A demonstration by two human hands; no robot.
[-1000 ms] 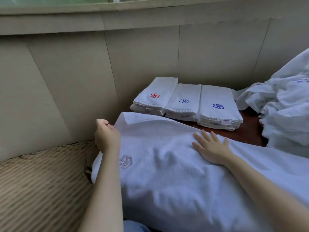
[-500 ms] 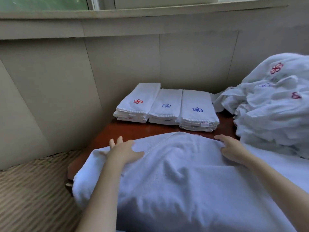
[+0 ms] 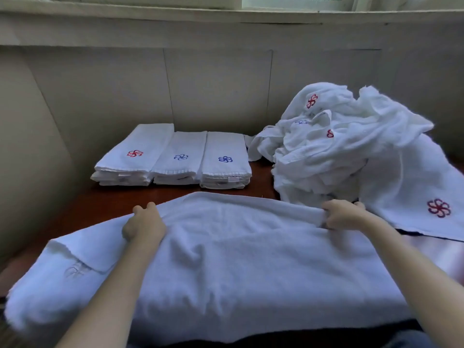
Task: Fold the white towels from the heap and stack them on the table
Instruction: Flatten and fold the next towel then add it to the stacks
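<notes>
A white towel [image 3: 226, 259] lies spread across the near part of the brown table [image 3: 105, 204], folded over lengthwise. My left hand [image 3: 143, 226] grips its far edge toward the left. My right hand [image 3: 342, 214] pinches the same far edge toward the right. Three stacks of folded white towels [image 3: 175, 156] sit side by side at the back of the table, one with a red flower mark, two with blue. The heap of unfolded white towels [image 3: 346, 151] rises at the back right, just behind my right hand.
A panelled wall [image 3: 218, 84] stands right behind the stacks and the heap, with a window sill above. One towel with a red and blue flower mark [image 3: 438, 208] hangs off the heap toward the right edge.
The view swung right and the heap came into sight. Both hands went from lying flat on the towel to gripping its far edge, further apart.
</notes>
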